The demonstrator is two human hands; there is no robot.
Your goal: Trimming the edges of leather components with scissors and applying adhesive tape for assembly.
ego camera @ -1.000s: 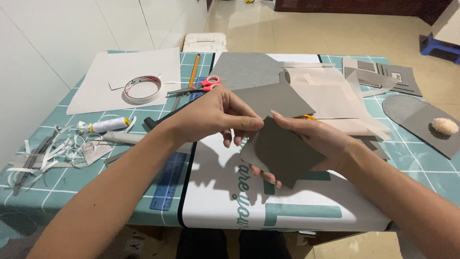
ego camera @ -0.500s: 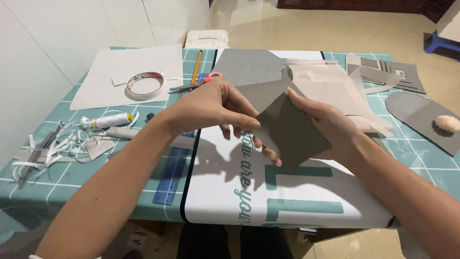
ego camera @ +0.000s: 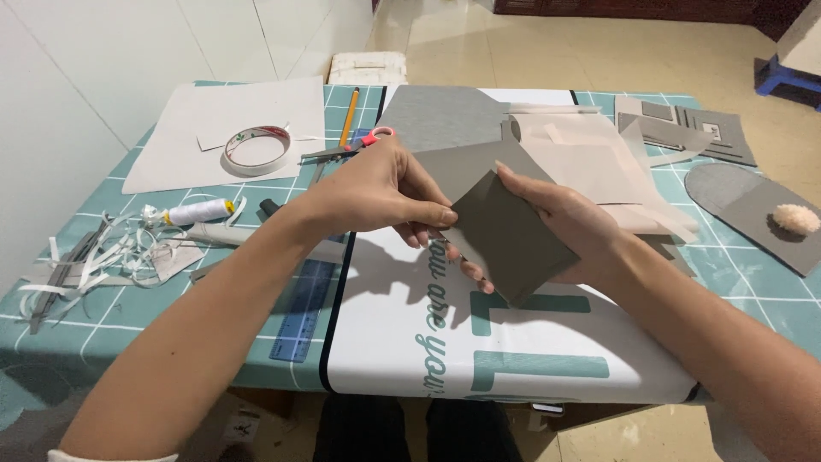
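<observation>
A folded grey card piece (ego camera: 511, 231) is held above the table between both hands. My left hand (ego camera: 376, 192) pinches its left corner with thumb and fingers. My right hand (ego camera: 571, 224) supports it from behind and the right, with the thumb on the upper edge. The card's dark grey face points toward me, and a lighter grey flap rises behind it.
The table (ego camera: 128, 282) has a teal checked cloth with a white printed sheet (ego camera: 428, 342) on it. A tape roll (ego camera: 256, 149), scissors (ego camera: 355, 144), pencil (ego camera: 349, 116), blue ruler (ego camera: 304, 308), thread spool (ego camera: 198, 210) and paper scraps (ego camera: 103, 252) lie left. Grey card shapes (ego camera: 744, 205) lie right.
Both hands have lifted and turned the grey card slightly, bringing it a little higher. My left hand's pinch has shifted along the left corner.
</observation>
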